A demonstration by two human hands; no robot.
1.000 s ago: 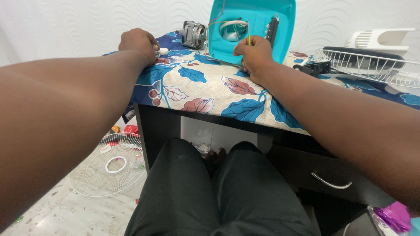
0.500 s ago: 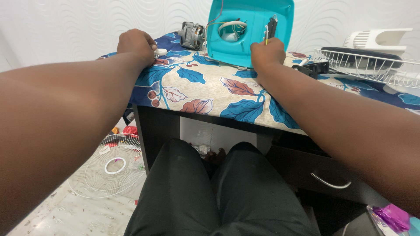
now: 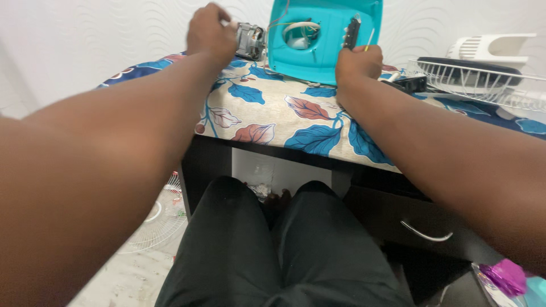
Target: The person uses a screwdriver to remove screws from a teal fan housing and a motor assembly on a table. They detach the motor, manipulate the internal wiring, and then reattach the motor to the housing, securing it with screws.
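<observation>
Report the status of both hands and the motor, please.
Left hand touching small motor. Right hand gripping thin yellow-tipped tool. Teal housing upright between them.

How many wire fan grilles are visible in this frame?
2: one wire grille on the table at right, past the right hand; another grille on the floor at left. More may be hidden.

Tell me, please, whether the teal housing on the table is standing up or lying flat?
Standing up: the teal housing rises on its edge from the floral tablecloth, its round opening facing the camera.
</observation>
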